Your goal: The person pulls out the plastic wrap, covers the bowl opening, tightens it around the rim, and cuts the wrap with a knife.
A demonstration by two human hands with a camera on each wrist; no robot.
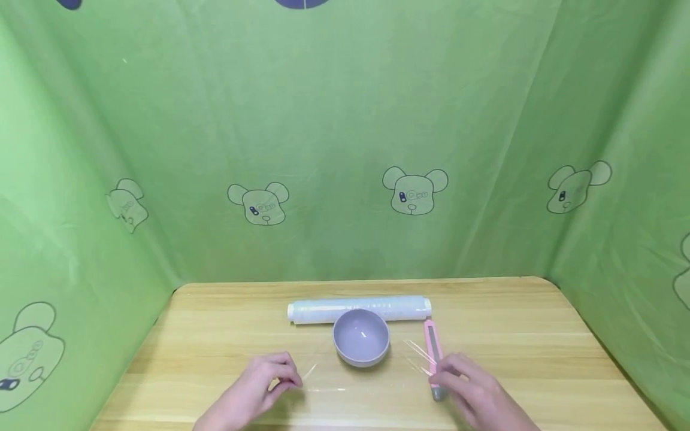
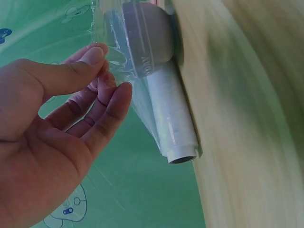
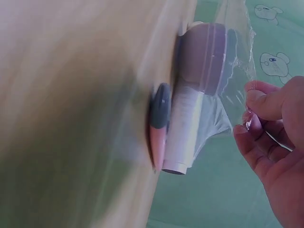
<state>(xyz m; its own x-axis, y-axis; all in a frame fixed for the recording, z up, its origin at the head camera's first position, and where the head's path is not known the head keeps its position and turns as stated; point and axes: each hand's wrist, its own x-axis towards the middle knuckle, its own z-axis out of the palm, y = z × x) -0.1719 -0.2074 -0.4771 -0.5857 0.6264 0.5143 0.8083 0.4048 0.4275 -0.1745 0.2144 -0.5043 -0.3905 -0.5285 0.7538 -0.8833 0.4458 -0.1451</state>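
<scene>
A clear sheet of plastic film [image 2: 114, 52] [image 3: 237, 95] stretches between the two hands, over or just in front of the purple-grey bowl [image 1: 361, 338] [image 2: 149, 38] [image 3: 203, 57]. The left hand [image 1: 259, 386] [image 2: 61, 109] pinches the film's near left part between thumb and fingers. On the other side the right hand [image 1: 477, 389] [image 3: 278, 128] pinches the near right part. Behind the bowl lies a roll of film [image 1: 399, 307] [image 2: 173, 114] [image 3: 183, 128]. Whether the film touches the bowl's rim cannot be told.
A pink and grey cutter [image 1: 433, 344] [image 3: 159, 126] lies on the wooden table [image 1: 215, 323], right of the bowl and partly behind the right hand in the head view. Green cloth [image 1: 334, 239] with bear drawings surrounds the table's back and sides.
</scene>
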